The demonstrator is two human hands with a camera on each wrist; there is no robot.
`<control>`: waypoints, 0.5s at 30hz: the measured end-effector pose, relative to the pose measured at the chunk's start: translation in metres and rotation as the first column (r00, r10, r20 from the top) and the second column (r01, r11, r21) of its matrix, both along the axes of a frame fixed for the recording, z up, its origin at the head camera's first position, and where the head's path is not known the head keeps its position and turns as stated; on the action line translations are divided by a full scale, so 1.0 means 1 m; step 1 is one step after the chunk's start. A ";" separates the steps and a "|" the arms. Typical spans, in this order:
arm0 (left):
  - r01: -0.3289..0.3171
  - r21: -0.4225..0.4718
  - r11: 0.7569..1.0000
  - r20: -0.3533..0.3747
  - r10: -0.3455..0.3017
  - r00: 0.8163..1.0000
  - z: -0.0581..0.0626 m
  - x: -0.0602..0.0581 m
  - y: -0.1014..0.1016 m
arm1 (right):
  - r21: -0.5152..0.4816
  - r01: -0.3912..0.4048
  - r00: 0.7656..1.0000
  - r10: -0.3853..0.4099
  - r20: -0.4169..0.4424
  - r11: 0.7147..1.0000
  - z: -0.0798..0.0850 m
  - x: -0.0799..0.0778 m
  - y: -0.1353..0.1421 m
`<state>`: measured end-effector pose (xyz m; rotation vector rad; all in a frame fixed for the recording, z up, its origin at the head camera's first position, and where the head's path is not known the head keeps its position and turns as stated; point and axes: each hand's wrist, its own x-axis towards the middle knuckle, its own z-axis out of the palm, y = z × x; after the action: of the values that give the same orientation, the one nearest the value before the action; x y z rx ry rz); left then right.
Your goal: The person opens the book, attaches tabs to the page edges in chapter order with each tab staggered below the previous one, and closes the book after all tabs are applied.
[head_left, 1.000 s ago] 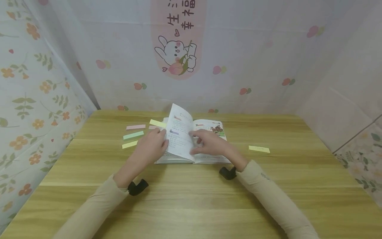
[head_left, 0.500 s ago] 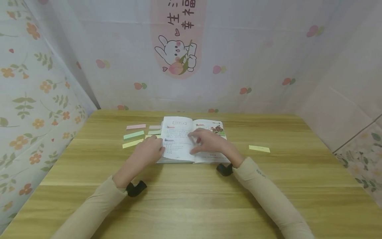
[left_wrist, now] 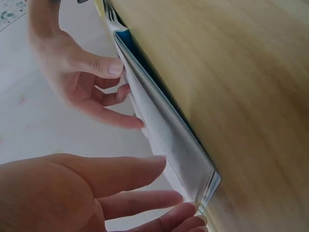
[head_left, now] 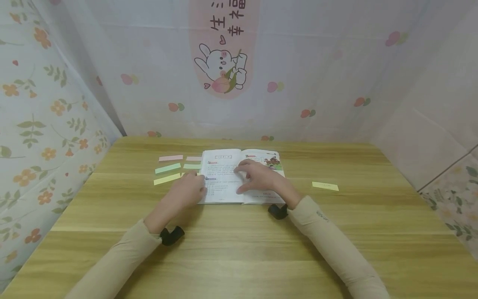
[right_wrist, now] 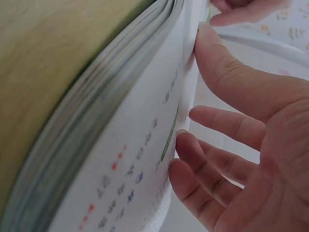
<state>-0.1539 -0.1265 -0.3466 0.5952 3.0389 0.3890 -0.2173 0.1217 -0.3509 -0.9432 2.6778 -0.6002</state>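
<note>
An open book [head_left: 224,197] with printed text and a coloured picture lies flat on the wooden table. My left hand [head_left: 187,190] is at the book's left edge. In the left wrist view, the fingertips of that left hand [left_wrist: 120,191] touch the edge of the pages, and its thumb stands apart from them. My right hand [head_left: 261,178] rests over the middle of the book near the spine. Seen from the right wrist, the spread fingers of the right hand [right_wrist: 241,140] touch the page with their tips and grip nothing.
Left of the book lie two pink strips [head_left: 171,158], two green strips [head_left: 167,168] and two yellow strips [head_left: 167,179] of paper. Another yellow strip [head_left: 325,186] lies to the right on the table [head_left: 231,257]. Behind the table hangs a patterned curtain [head_left: 298,74].
A raised page has come down flat on the book's left side. My left hand has lowered slightly to the left edge. The right hand has stayed near the spine.
</note>
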 end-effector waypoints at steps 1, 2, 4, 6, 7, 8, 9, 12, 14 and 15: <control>0.009 0.000 1.000 -0.002 -0.009 1.000 -0.001 -0.001 0.000 | 0.002 0.005 1.000 -0.005 0.004 1.000 0.000 0.000 0.000; 0.020 -0.002 1.000 -0.004 -0.020 1.000 -0.002 -0.001 0.000 | 0.004 0.003 1.000 -0.003 0.002 1.000 0.000 -0.001 -0.001; 0.051 -0.011 0.999 -0.005 -0.051 0.999 -0.005 -0.003 0.000 | 0.006 0.001 1.000 -0.001 -0.001 1.000 0.000 -0.001 -0.002; 0.089 -0.008 0.996 0.026 -0.089 0.996 -0.007 -0.004 0.000 | 0.005 -0.004 1.000 0.004 -0.004 1.000 0.000 -0.001 -0.002; 0.115 -0.003 0.993 0.045 -0.114 0.992 -0.008 -0.005 0.000 | 0.005 -0.007 1.000 0.007 -0.006 1.000 0.000 -0.001 -0.002; 0.138 0.000 0.990 0.067 -0.137 0.988 -0.009 -0.005 0.001 | 0.005 -0.012 1.000 0.012 -0.008 1.000 0.000 -0.001 -0.002; 0.154 0.009 0.988 0.095 -0.154 0.983 -0.010 -0.006 0.001 | 0.008 -0.010 1.000 0.010 -0.006 1.000 0.000 -0.002 -0.002; 0.187 0.031 0.982 0.162 -0.189 0.969 -0.012 -0.007 0.001 | 0.014 -0.015 1.000 0.015 -0.010 1.000 0.001 -0.003 -0.003; 0.185 0.031 0.982 0.187 -0.188 0.964 -0.013 -0.007 0.002 | 0.024 -0.011 1.000 0.011 -0.016 1.000 0.002 -0.005 -0.003; 0.185 0.029 0.982 0.193 -0.187 0.963 -0.013 -0.006 0.002 | 0.028 -0.009 1.000 0.009 -0.024 1.000 0.002 -0.006 -0.004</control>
<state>-0.1602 -0.1242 -0.3592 0.7851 2.7683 0.4283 -0.2235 0.1182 -0.3488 -0.9604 2.6944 -0.5517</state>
